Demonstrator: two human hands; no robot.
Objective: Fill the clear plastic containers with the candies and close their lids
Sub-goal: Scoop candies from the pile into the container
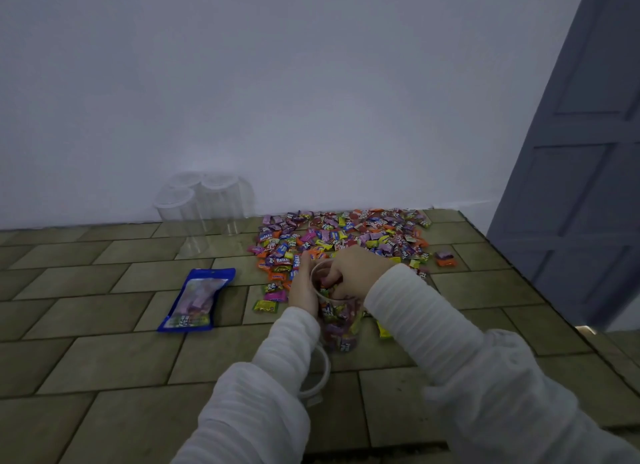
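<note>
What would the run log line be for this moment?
step: filling | left hand: holds container | right hand: fingers in container mouth | lid: off | candy pile: remains

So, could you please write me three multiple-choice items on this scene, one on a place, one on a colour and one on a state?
1. Where do the empty containers stand?
A. by the wall, left of the candies
B. right of the candies
C. on the pouch

2. What colour edges the flat pouch?
A. red
B. blue
C. black

3. What is the right hand doing?
A. lying flat
B. reaching into the held container
C. closing a lid

Answers: 1 A, they stand at the wall beside the candy pile; 2 B, its border is blue; 3 B, its fingers dip inside while the left hand grips the rim.
</note>
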